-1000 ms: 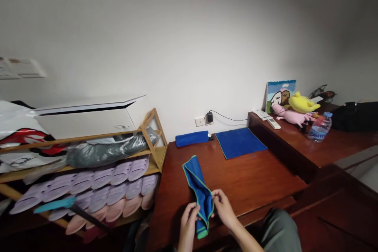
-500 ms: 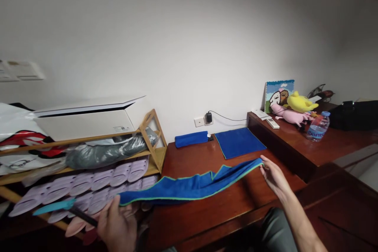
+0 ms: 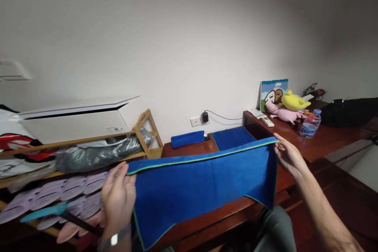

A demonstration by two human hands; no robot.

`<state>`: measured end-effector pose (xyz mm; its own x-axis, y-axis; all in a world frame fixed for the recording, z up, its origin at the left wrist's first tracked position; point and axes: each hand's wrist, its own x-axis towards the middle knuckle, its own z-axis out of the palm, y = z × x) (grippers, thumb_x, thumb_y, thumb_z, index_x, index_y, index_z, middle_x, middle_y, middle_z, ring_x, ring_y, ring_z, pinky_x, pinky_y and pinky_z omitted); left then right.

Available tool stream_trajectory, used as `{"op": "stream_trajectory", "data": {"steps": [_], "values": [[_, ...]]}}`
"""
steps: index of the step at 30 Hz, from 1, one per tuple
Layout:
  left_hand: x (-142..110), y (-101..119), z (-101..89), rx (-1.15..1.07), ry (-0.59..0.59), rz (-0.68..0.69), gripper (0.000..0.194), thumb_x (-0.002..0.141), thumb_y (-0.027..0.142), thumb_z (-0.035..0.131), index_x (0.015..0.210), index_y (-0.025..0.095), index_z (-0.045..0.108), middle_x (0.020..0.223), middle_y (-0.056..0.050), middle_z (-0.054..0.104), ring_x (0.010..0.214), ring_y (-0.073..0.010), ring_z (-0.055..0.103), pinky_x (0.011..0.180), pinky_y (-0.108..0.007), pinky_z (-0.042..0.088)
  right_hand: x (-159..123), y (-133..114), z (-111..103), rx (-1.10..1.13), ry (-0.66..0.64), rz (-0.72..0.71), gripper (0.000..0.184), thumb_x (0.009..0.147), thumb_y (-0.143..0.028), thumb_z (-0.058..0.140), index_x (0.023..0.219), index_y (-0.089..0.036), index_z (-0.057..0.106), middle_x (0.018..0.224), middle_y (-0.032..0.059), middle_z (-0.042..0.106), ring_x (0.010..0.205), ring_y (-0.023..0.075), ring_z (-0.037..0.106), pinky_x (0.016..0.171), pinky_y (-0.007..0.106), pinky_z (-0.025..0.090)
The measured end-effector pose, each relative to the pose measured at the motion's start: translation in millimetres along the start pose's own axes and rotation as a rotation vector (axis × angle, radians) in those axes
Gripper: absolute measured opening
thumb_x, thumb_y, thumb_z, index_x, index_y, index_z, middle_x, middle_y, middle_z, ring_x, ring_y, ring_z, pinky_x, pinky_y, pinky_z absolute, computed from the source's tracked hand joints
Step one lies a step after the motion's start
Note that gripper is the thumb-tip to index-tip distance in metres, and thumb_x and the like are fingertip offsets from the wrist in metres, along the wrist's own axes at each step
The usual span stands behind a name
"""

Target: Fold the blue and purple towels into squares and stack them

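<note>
A blue towel (image 3: 203, 189) with green edging hangs stretched out in front of me, above the reddish-brown wooden table (image 3: 189, 150). Its upper left corner is pinched by my left hand (image 3: 119, 197), which has a band on the wrist. My right hand (image 3: 289, 155) grips the upper right corner between thumb and fingers. Behind it, a second blue towel (image 3: 233, 138) lies flat on the table, partly covered from view. A folded or rolled blue towel (image 3: 188, 139) rests by the wall, to the left of the flat one.
At left stands a wooden rack (image 3: 150, 141) with purple slippers (image 3: 50, 193) and a white box (image 3: 73, 124). A charger (image 3: 204, 116) sits in the wall socket. The raised surface at right bears plush toys (image 3: 288, 112), a remote (image 3: 268, 121), a bottle (image 3: 311, 124) and a black bag (image 3: 348, 112).
Both hands have risen, and the towel between them has gone from a slack, bunched strip to a taut top edge with the cloth hanging down. The view has shifted slightly right.
</note>
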<state>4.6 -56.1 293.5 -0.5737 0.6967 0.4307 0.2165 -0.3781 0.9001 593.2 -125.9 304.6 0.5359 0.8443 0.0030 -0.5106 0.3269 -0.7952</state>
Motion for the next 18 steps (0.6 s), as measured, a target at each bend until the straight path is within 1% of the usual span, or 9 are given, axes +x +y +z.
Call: {"op": "stream_trajectory", "data": {"steps": [3, 5, 7, 9, 11, 13, 15, 16, 18], "values": [[23.8, -1.2, 36.2, -0.144, -0.088, -0.141, 0.042, 0.093, 0.04, 0.068, 0.119, 0.007, 0.065, 0.093, -0.005, 0.08, 0.09, -0.0182, 0.075, 0.093, -0.041, 0.063, 37.8, 5.9, 18.7, -0.024, -0.013, 0.131, 0.032, 0.076, -0.005, 0.079, 0.106, -0.017, 0.078, 0.069, -0.0043, 0.065, 0.061, 0.0078, 0.064, 0.058, 0.011, 0.059], [43.8, 2.3, 55.4, -0.16, -0.119, -0.163, 0.033, 0.095, 0.032, 0.065, 0.112, 0.004, 0.064, 0.089, -0.004, 0.08, 0.083, -0.0141, 0.073, 0.092, -0.04, 0.062, 62.0, 4.6, 37.1, -0.07, -0.012, 0.186, 0.022, 0.08, -0.004, 0.077, 0.099, -0.015, 0.077, 0.067, -0.0036, 0.065, 0.058, 0.0072, 0.062, 0.054, 0.011, 0.056], [65.1, 11.2, 69.0, -0.158, -0.126, -0.147, 0.031, 0.097, 0.029, 0.062, 0.111, 0.001, 0.063, 0.093, -0.006, 0.081, 0.081, -0.0122, 0.072, 0.09, -0.04, 0.061, 82.0, -2.1, 57.1, -0.116, -0.036, 0.183, 0.012, 0.085, -0.004, 0.075, 0.093, -0.013, 0.075, 0.065, -0.0039, 0.063, 0.056, 0.0063, 0.058, 0.053, 0.011, 0.052], [84.4, 24.7, 75.5, -0.168, -0.121, -0.122, 0.035, 0.099, 0.029, 0.061, 0.116, -0.001, 0.061, 0.102, -0.008, 0.082, 0.084, -0.0117, 0.073, 0.09, -0.039, 0.06, 96.0, -12.7, 74.6, -0.153, -0.097, 0.124, 0.009, 0.088, -0.005, 0.072, 0.092, -0.012, 0.075, 0.064, -0.0044, 0.062, 0.056, 0.0059, 0.055, 0.052, 0.011, 0.048], [96.8, 39.1, 74.2, -0.176, -0.108, -0.093, 0.041, 0.1, 0.033, 0.06, 0.123, -0.001, 0.059, 0.11, -0.009, 0.082, 0.088, -0.0123, 0.074, 0.091, -0.039, 0.059, 103.8, -23.9, 84.6, -0.178, -0.17, 0.046, 0.009, 0.088, -0.008, 0.073, 0.096, -0.01, 0.076, 0.067, -0.0032, 0.065, 0.058, 0.0063, 0.054, 0.053, 0.012, 0.046], [97.8, 48.5, 65.3, -0.177, -0.086, -0.068, 0.045, 0.099, 0.035, 0.061, 0.126, 0.0, 0.058, 0.112, -0.008, 0.081, 0.089, -0.0124, 0.074, 0.091, -0.039, 0.059, 105.8, -31.6, 82.9, -0.202, -0.223, -0.03, 0.015, 0.084, -0.012, 0.078, 0.099, -0.01, 0.078, 0.072, -0.0016, 0.068, 0.061, 0.0073, 0.055, 0.055, 0.014, 0.046], [85.5, 46.5, 49.9, -0.217, -0.038, -0.063, 0.045, 0.093, 0.036, 0.069, 0.122, 0.003, 0.062, 0.105, -0.005, 0.081, 0.086, -0.012, 0.073, 0.089, -0.036, 0.059, 102.3, -31.0, 67.3, -0.254, -0.265, -0.068, 0.023, 0.079, -0.017, 0.082, 0.101, -0.012, 0.08, 0.077, -0.0007, 0.07, 0.063, 0.0081, 0.055, 0.058, 0.017, 0.047], [74.8, 39.8, 40.5, -0.25, -0.01, -0.073, 0.045, 0.088, 0.036, 0.074, 0.119, 0.005, 0.065, 0.1, -0.003, 0.081, 0.083, -0.0114, 0.073, 0.088, -0.033, 0.06, 98.6, -26.3, 54.6, -0.299, -0.286, -0.07, 0.027, 0.077, -0.02, 0.083, 0.103, -0.013, 0.081, 0.078, -0.0005, 0.07, 0.064, 0.0085, 0.055, 0.059, 0.017, 0.047], [46.8, 14.7, 20.5, -0.308, 0.038, -0.133, 0.044, 0.075, 0.035, 0.085, 0.108, 0.01, 0.07, 0.089, 0.0, 0.079, 0.078, -0.0112, 0.071, 0.081, -0.026, 0.06, 87.7, -6.2, 22.0, -0.422, -0.326, -0.04, 0.032, 0.074, -0.026, 0.083, 0.104, -0.015, 0.082, 0.081, 0.0005, 0.072, 0.066, 0.0096, 0.055, 0.059, 0.019, 0.045]]}}
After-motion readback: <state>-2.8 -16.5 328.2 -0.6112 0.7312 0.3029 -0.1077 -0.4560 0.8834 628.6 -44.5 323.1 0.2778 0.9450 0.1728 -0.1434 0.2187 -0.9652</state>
